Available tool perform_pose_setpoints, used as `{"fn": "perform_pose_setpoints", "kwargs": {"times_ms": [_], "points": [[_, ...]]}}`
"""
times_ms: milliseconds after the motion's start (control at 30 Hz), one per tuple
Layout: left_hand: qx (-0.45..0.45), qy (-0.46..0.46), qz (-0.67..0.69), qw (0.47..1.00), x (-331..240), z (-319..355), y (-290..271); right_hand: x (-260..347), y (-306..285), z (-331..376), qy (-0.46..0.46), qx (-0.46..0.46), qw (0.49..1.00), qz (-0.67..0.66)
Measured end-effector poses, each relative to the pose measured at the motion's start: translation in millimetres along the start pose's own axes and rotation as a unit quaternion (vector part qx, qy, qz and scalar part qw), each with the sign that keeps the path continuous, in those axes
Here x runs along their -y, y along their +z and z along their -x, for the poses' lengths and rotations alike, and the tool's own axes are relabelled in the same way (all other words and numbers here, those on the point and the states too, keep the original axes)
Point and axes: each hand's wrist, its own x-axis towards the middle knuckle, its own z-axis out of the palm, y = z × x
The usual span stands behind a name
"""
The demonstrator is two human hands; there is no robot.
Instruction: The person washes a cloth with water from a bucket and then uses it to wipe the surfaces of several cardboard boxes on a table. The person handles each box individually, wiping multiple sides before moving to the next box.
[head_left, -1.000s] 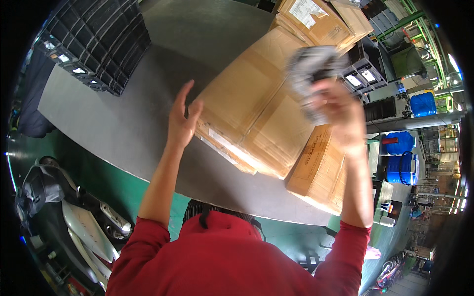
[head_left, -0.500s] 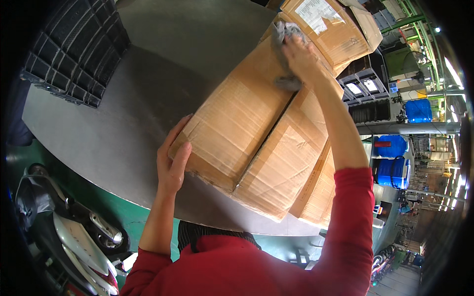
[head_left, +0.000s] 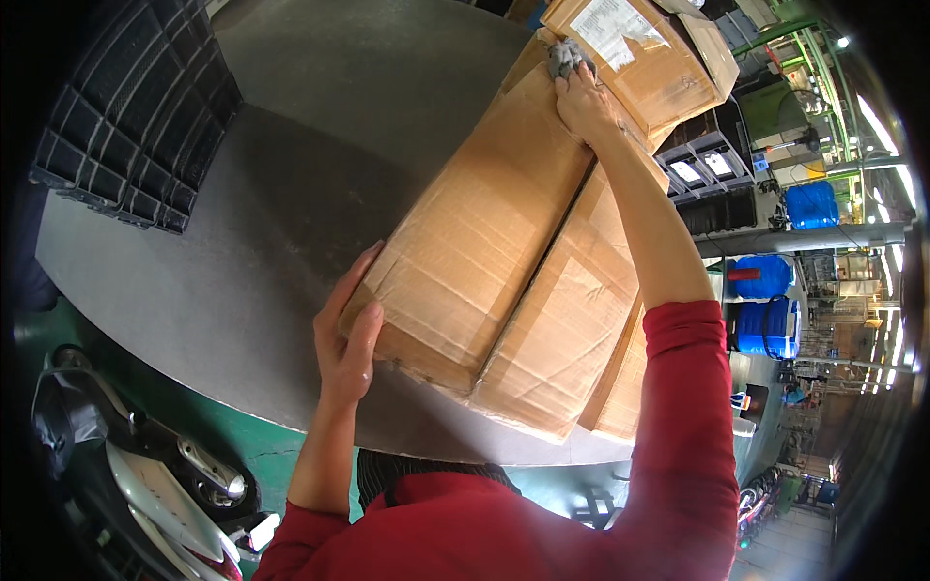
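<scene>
A large brown cardboard box [head_left: 465, 261] lies on the grey table, a dark narrow gap running along its upper side between two flaps. My left hand [head_left: 347, 349] grips its near left corner, thumb on the near side and fingers wrapped round the edge. At the far end of the box, my right hand [head_left: 586, 105] is closed on a grey cloth [head_left: 570, 58], which is bunched up against the surface there. Part of the cloth is hidden under the fingers.
Behind the box stands another carton [head_left: 668, 87] with a torn white label; one more carton [head_left: 620, 382] shows at the right. A black plastic crate [head_left: 136, 116] sits on the left of the grey table [head_left: 174, 300]. A parked scooter [head_left: 145, 474] stands beyond the table's lower left edge.
The cloth trailed down the box top before; now it is bunched near the far edge under my right hand. My left hand keeps its hold on the corner. The view has shifted slightly.
</scene>
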Motion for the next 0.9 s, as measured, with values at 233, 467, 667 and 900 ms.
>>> {"fn": "perform_pose_setpoints", "kwargs": {"times_ms": [233, 467, 667, 900], "points": [[-0.04, 0.021, -0.037, 0.998, 6.9, 4.1, -18.9, 116.6, -24.1, 204.7, -0.386, 0.052, 0.92, 0.028], [-0.028, 0.05, -0.024, 0.998, 7.7, 0.8, -11.8, 113.6, -17.5, 161.4, -0.397, 0.036, 0.91, 0.115], [-0.12, 0.11, 0.058, 0.985, 42.7, -2.7, 1.4, 95.2, -9.8, 152.6, -0.409, 0.001, 0.909, -0.08], [-0.199, 0.067, 0.208, 0.955, 48.5, 10.1, 7.8, 117.3, -47.4, 234.5, -0.585, 0.194, 0.774, -0.143]]}}
